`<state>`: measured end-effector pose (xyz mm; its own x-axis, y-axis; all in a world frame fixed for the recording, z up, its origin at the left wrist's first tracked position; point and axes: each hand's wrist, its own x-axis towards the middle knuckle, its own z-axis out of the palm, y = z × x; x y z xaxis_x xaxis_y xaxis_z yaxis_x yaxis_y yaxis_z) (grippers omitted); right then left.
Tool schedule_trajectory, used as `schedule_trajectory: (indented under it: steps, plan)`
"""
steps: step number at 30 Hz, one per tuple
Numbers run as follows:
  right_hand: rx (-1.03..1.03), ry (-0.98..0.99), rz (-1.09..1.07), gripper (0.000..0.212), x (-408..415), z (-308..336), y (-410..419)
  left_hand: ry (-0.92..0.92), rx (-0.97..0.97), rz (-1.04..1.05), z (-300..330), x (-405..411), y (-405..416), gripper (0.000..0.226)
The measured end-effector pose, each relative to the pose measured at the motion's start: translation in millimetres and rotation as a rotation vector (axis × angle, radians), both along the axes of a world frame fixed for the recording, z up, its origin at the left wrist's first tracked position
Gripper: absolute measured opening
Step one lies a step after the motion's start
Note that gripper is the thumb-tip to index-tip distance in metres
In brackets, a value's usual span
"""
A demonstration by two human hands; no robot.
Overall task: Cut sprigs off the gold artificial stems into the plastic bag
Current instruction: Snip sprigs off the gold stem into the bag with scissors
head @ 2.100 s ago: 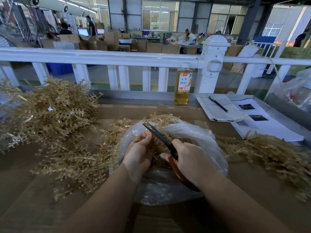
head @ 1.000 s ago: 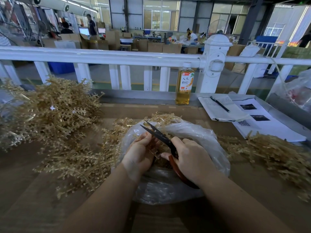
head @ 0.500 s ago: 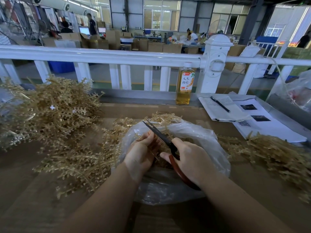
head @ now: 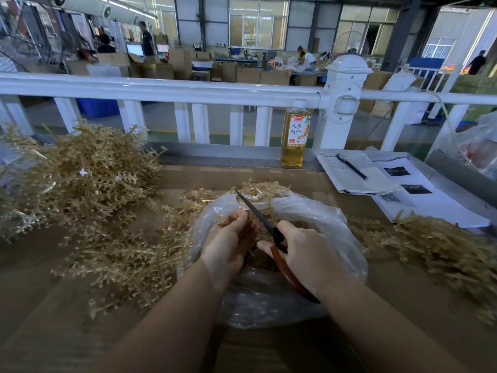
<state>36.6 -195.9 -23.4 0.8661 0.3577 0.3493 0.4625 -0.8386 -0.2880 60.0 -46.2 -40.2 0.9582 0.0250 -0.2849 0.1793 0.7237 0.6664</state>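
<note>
- The left hand [head: 228, 246] is pinching a gold stem [head: 248, 232] over the open mouth of the plastic bag [head: 322, 219], so cut pieces are likely dropping straight in
- The right hand [head: 306, 254] is gripping the red handles of the scissors [head: 258, 214], the blades lying nearly together beside the left fingertips, angled up and away
- Uncut gold stems [head: 80, 181] are sitting heaped on the counter [head: 32, 292] to the left, within easy reach; another pile [head: 430, 243] is lying to the right
- A bottle [head: 294, 138] and papers [head: 376, 179] are standing back by the railing, clear of the cutting
</note>
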Motion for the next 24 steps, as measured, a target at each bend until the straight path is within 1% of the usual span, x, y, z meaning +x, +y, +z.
schedule_trajectory:
  steps: [1,4,5,6,7,10,17,19,22,24]
  plan:
    - [0.025,0.01,-0.006,0.035,0.0,0.0,-0.2,-0.019,0.016,-0.007,1.0,-1.4,1.6,0.011]
    - [0.048,0.019,-0.031,0.039,-0.2,-0.5,-0.4,-0.091,-0.003,-0.088,-0.4,-4.6,6.9,0.056]
    - [0.057,0.02,-0.038,0.04,-0.4,-0.8,-0.6,-0.101,-0.029,-0.098,-1.4,-5.3,7.1,0.061]
    - [0.066,0.02,-0.043,0.04,-0.3,-1.1,-0.7,-0.11,-0.053,-0.096,-2.5,-5.7,7.0,0.059]
    - [0.073,0.016,-0.045,0.041,-0.3,-1.1,-0.7,-0.118,-0.063,-0.091,-3.5,-5.5,6.5,0.051]
    - [0.081,0.006,-0.033,0.041,-2.0,-0.4,-0.6,-0.136,-0.043,-0.076,-4.3,-5.8,4.8,0.033]
    - [0.124,0.029,-0.031,0.041,-7.1,1.3,-2.4,-0.131,0.019,0.007,-2.7,-5.8,0.2,0.011]
    - [0.131,0.03,-0.04,0.041,-6.7,1.0,-2.8,-0.161,0.028,-0.027,-2.0,-8.8,2.0,0.013]
    - [0.134,0.037,-0.053,0.045,-6.2,-0.1,-2.3,-0.21,0.036,-0.101,-0.7,-14.0,6.9,0.028]
    - [0.13,0.038,-0.062,0.046,-5.6,-1.0,-2.3,-0.216,0.049,-0.111,0.5,-16.1,7.5,0.03]
